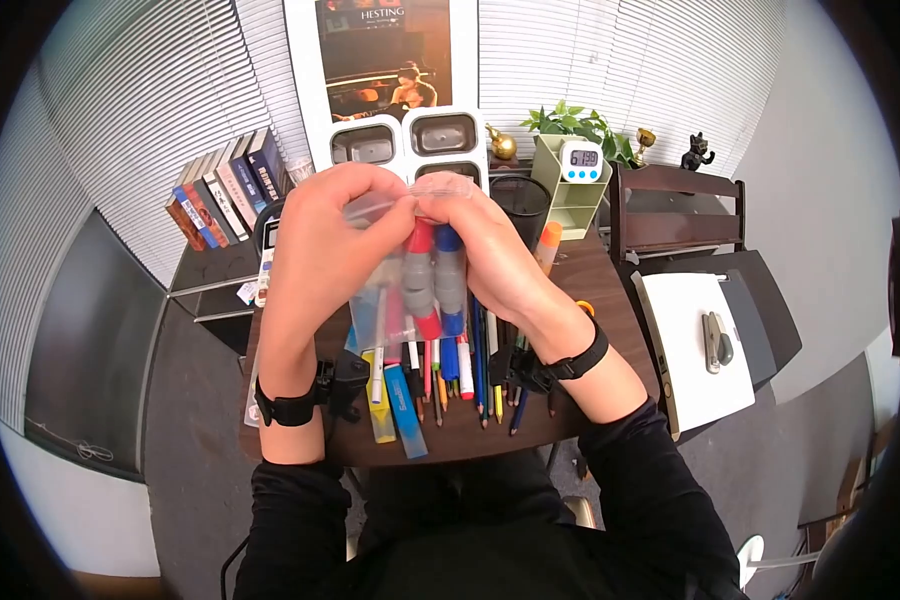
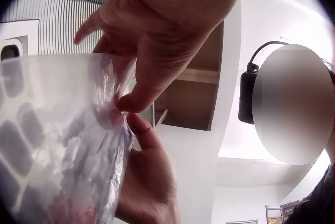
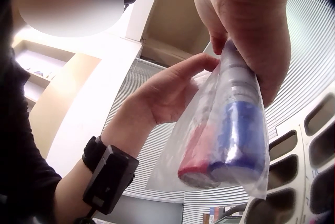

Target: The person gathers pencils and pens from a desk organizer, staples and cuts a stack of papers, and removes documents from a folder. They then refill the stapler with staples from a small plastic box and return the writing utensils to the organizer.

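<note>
Together, the left hand (image 1: 325, 240) and right hand (image 1: 490, 250) pinch the top edge of a clear bag (image 1: 410, 290); markers (image 1: 435, 275) hang upright inside, above the surface (image 1: 600, 280).

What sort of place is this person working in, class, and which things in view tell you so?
Probably a home study or office: a desk strewn with pens and pencils, a row of books, and a desk organiser.

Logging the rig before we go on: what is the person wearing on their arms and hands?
Both hands are bare. Black long sleeves are pushed up the forearms. The left wrist and right wrist each carry a black strap with a small boxy black camera unit. No rings or gloves show.
</note>
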A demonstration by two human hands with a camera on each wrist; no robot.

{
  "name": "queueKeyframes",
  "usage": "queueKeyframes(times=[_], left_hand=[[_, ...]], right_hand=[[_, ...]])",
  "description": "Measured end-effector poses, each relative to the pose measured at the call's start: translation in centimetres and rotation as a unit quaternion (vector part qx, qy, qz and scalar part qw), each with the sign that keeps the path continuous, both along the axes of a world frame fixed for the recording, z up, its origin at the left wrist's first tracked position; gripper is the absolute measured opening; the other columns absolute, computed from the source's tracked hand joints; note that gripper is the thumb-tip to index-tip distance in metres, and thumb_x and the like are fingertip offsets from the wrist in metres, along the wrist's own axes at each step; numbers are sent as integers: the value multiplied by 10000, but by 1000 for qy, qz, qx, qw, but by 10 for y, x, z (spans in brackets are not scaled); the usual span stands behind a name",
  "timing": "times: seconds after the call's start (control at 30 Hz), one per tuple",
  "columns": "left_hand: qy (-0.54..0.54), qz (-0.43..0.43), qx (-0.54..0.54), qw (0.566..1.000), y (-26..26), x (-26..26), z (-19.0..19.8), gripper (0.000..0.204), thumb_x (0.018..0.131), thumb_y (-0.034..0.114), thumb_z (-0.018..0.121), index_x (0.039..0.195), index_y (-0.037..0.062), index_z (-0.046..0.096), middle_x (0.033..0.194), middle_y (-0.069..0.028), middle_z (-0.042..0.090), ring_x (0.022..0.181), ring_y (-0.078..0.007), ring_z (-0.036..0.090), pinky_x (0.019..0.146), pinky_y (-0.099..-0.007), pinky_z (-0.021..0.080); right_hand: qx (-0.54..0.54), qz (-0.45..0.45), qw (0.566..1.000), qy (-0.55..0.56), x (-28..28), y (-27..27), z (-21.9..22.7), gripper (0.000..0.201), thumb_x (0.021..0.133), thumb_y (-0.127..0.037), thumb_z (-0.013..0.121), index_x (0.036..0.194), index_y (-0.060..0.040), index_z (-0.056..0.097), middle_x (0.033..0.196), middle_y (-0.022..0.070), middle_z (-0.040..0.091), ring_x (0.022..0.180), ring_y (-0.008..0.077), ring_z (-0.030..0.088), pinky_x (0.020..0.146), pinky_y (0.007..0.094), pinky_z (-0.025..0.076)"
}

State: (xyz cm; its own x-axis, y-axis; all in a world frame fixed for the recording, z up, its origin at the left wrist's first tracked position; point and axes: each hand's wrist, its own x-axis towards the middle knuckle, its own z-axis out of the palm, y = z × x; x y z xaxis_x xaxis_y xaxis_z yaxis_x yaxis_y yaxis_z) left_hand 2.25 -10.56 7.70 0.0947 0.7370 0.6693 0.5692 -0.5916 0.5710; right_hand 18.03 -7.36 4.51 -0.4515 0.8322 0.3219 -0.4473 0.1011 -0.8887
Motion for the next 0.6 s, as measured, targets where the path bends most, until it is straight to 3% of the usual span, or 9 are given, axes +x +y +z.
queueKeyframes(times=[0.07,0.2,0.27,0.43,0.6], left_hand=[[50,21,51,997,3,0,-2,120,786,86,663,861,-5,640,808,-39,645,776,-106,597,720,-249,461],[38,19,58,997,4,4,-4,124,792,86,655,866,-10,632,812,-52,640,777,-119,596,723,-257,458],[2,28,67,997,5,7,-5,144,762,158,666,802,25,629,782,-94,643,763,-253,616,774,-333,432],[14,33,72,997,6,5,-5,146,761,153,666,819,24,630,797,-99,644,767,-252,619,753,-339,452],[3,20,51,998,5,6,-3,158,762,141,668,830,5,625,798,-119,636,765,-264,621,720,-339,476]], right_hand=[[2,-4,1000,3,0,0,0,284,922,-221,519,1108,-9,488,969,66,566,923,119,534,839,254,422],[-3,-24,1000,-6,1,1,-1,260,926,-215,490,1095,-18,489,975,79,561,909,128,534,831,258,421],[-16,-27,999,-10,1,2,-2,247,927,-210,482,1088,-23,491,967,81,561,901,130,534,818,260,422],[11,-34,999,3,0,4,-2,202,929,-198,488,1057,-41,493,882,65,574,819,128,540,716,259,434],[9,-31,999,-12,1,6,-4,168,937,-186,493,1035,-50,505,879,61,576,800,120,541,698,252,438]])
